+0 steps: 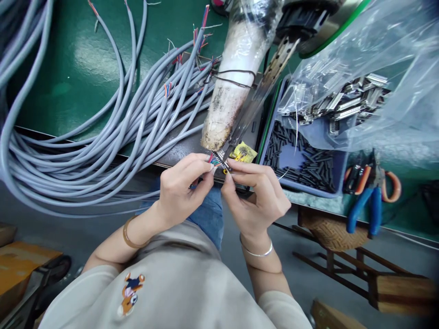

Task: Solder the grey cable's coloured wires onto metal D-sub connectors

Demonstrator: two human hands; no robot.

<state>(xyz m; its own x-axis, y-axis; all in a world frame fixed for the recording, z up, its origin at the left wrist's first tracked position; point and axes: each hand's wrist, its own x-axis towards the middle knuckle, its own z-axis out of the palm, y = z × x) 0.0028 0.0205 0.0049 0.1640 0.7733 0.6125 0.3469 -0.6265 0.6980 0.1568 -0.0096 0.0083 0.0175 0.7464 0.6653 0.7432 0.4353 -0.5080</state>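
Near the front edge of the bench, my left hand is closed in a pinch on thin coloured wires. Beside it, my right hand pinches a small metal connector between thumb and fingers. The wires meet the connector just below the tip of a soldering tool. A whitish, stained tube wrapped in plastic ends right above the fingertips. Behind the connector lies a yellow piece with dark smudges.
Grey cables with stripped ends spread over the left side. At the right, a blue tray holds black sleeves and a bag of metal connectors. Blue-handled pliers lie beyond it. A wooden stool stands below.
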